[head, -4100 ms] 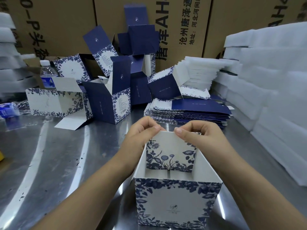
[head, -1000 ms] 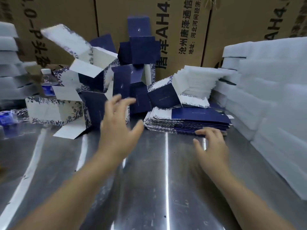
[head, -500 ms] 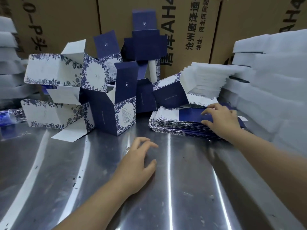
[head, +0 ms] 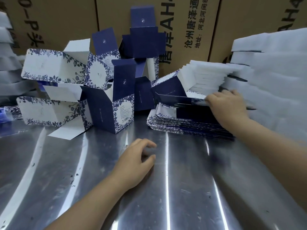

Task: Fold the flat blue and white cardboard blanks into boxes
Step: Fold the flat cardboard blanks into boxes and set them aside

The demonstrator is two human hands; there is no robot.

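Lifting away from its pile, the top blank [head: 176,98] is a flat blue and white card. The fingers [head: 211,99] of the right hand [head: 227,107] grasp its end. From these fingers the card reaches to the left, tilted, with its far end raised free in the air. The motion blur there hides how the thumb lies.

Directly under the same fingers is the stack of blanks [head: 166,123], flat on the steel bench [head: 182,188], and the right wrist passes over its right part.

The left hand [head: 136,161] rests on the bench, well apart from the right fingers, lower and to the left of them. Its fingers are released, loosely curled, and they hold nothing.

Beyond the left fingers stands a folded box [head: 106,112], dark blue with a flowered side, its lid flap upright and open. To the left of this one, two white flowered boxes lie on their sides, the lower box [head: 49,112] on the bench and the upper box [head: 53,67] above it. Behind them dark blue boxes [head: 142,42] are piled high. A tipped box [head: 167,88] leans just to the left of the raised card.

Just past the right fingers is a pile of white foam pads [head: 207,75], and to the right of these fingers rise larger foam sheets [head: 274,72]. Brown cartons [head: 191,30] with black printed characters close the back.
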